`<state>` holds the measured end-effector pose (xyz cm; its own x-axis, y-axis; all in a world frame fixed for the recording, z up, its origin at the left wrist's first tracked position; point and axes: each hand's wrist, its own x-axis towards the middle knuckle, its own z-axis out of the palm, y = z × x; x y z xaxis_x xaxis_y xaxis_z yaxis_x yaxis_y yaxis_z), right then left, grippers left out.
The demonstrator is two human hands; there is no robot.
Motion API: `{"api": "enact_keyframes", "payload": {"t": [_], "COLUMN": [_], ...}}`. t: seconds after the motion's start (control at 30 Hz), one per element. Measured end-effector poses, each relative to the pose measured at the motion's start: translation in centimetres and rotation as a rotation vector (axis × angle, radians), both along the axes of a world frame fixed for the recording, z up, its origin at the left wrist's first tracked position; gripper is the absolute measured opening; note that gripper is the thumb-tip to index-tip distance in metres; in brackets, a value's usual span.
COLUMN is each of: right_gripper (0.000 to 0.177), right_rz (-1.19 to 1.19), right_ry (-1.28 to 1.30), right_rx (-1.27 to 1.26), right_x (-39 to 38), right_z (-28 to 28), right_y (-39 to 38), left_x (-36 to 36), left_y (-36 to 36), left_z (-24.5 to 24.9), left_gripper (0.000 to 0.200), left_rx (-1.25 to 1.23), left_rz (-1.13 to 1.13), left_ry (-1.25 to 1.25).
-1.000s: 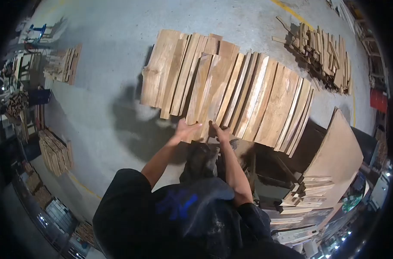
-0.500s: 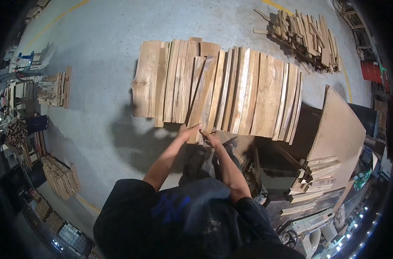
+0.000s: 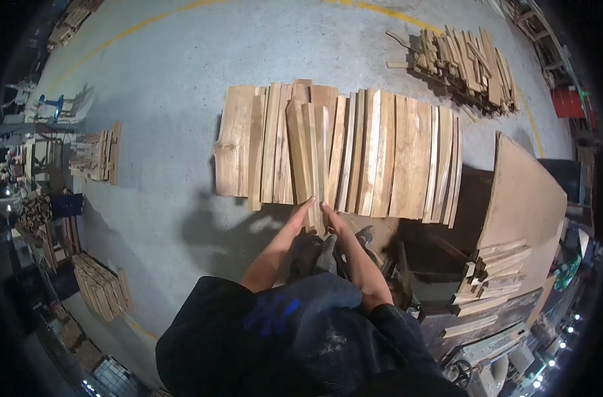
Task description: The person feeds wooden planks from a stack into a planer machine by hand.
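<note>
A wide row of wooden boards point(image 3: 407, 155) lies side by side in front of me. A few narrow wooden strips point(image 3: 312, 159) rest on top near the middle, their near ends jutting out toward my body. My left hand point(image 3: 302, 212) is closed against the left side of these ends. On their right side is my right hand point(image 3: 332, 216), also closed against the strips, so the ends sit between both hands. The thumbs show near the upper faces; most other fingers are hidden.
A pile of wood offcuts point(image 3: 463, 69) lies on the floor at far right. A large upright panel point(image 3: 523, 198), stacked short pieces point(image 3: 496, 271) and a machine point(image 3: 490, 351) stand to my right. Smaller wood stacks point(image 3: 99, 284) are on the left.
The top strips, crossed and slanting before, now lie closer together and nearly parallel. My hands have moved to opposite sides of their near ends. The view has shifted, so the boards appear lower.
</note>
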<state>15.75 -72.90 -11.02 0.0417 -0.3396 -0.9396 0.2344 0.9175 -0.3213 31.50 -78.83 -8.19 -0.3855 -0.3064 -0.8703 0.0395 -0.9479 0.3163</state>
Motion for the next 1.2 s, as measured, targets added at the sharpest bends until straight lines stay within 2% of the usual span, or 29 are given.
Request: {"api": "enact_keyframes", "payload": {"t": [0.07, 0.1, 0.2, 0.23, 0.27, 0.3, 0.37, 0.4, 0.5, 0.57, 0.6, 0.63, 0.7, 0.77, 0.83, 0.87, 0.9, 0.97, 1.0, 1.07, 1.1, 1.13, 1.17, 1.2], "right_gripper": [0.113, 0.113, 0.110, 0.110, 0.102, 0.094, 0.084, 0.082, 0.084, 0.089, 0.094, 0.094, 0.098, 0.100, 0.100, 0.102, 0.102, 0.100, 0.098, 0.097, 0.096, 0.096, 0.095, 0.094], "right_rz": [0.036, 0.017, 0.092, 0.083, 0.009, -0.068, -0.114, -0.118, -0.113, -0.181, -0.246, -0.256, 0.116, 0.120, 0.008, 0.075, 0.094, -0.074, -0.133, -0.157, -0.208, -0.197, -0.190, -0.192], "right_ry": [0.167, 0.165, 0.209, 0.201, 0.067, -0.067, -0.206, -0.253, -0.251, -0.282, -0.240, -0.242, 0.204, 0.135, -0.183, -0.232, -0.222, -0.087, -0.132, -0.210, -0.297, -0.201, -0.237, -0.177], "right_rx": [-0.005, 0.000, -0.041, -0.035, -0.085, -0.140, -0.118, -0.074, -0.059, -0.228, -0.231, -0.223, -0.048, -0.035, -0.093, -0.103, -0.103, 0.040, 0.032, -0.072, -0.167, -0.037, -0.130, -0.101], "right_x": [1.4, 1.6, 1.8, 1.5, 1.2, 1.2, 0.4, 0.1, -0.7, 0.6, 1.4, 1.7, 1.6, 1.1, 0.0, -0.6, -0.6, -0.2, -0.3, -0.6, -0.4, -0.1, -0.1, 0.5], "right_z": [-6.7, -6.1, -1.2, -2.8, -4.5, -5.8, -0.8, 0.7, -1.4, -6.1, -7.9, -6.2, -1.2, 2.5, 3.6, 3.1, 3.2, 3.4, 4.8, -0.3, -2.2, 3.3, 1.2, 3.0], "right_y": [2.2, 2.4, 0.7, 1.1, 1.4, 1.7, 1.0, 0.8, 1.7, 2.7, 3.1, 2.5, 0.9, 0.5, 0.6, 0.7, 0.6, 0.6, 0.0, 1.3, 1.3, -0.6, 0.0, -0.8], "left_x": [1.7, 2.4, 3.2, 3.9, 4.5, 4.3, 2.5, 2.7, 2.5, 3.1, 3.4, 3.5, 3.4, 3.4, 3.4, 3.5, 3.3, 3.1, 3.2, 2.6, 2.2, 1.6, 1.0, 1.1], "left_y": [0.5, 0.5, -0.1, -0.6, -0.8, -0.6, 0.0, 0.2, -0.8, -1.4, -1.8, -2.0, -2.2, -2.0, -1.7, -1.6, -1.4, -1.0, -0.9, -0.5, -0.4, -0.5, -0.4, 0.8], "left_z": [-4.2, -5.3, -4.4, -4.1, -3.7, -3.5, -3.5, -4.5, -2.6, -3.1, -3.4, -3.7, -4.4, -2.8, -3.1, -3.1, -3.1, -3.2, -3.6, -2.8, -2.3, -0.3, 1.6, -1.1], "left_gripper": [0.073, 0.077, 0.085, 0.086, 0.087, 0.087, 0.087, 0.087, 0.090, 0.093, 0.095, 0.095, 0.099, 0.096, 0.094, 0.089, 0.089, 0.082, 0.075, 0.075, 0.076, 0.077, 0.078, 0.080], "left_rx": [-0.001, -0.007, -0.083, 0.112, 0.310, 0.312, -0.027, 0.026, 0.128, 0.161, 0.192, 0.202, 0.322, 0.356, 0.292, 0.256, 0.252, 0.126, 0.187, 0.139, 0.103, 0.035, -0.024, -0.225], "left_rz": [-0.030, -0.057, -0.048, 0.052, 0.155, 0.145, -0.007, 0.052, 0.073, 0.007, -0.053, -0.061, -0.046, -0.021, 0.022, 0.005, 0.021, 0.002, 0.013, -0.010, -0.057, -0.151, -0.244, -0.375], "left_ry": [-0.010, 0.041, 0.076, 0.344, 0.607, 0.595, 0.179, 0.220, 0.142, 0.151, 0.170, 0.165, 0.183, 0.215, 0.268, 0.250, 0.263, 0.328, 0.419, 0.399, 0.369, 0.232, 0.091, -0.098]}}
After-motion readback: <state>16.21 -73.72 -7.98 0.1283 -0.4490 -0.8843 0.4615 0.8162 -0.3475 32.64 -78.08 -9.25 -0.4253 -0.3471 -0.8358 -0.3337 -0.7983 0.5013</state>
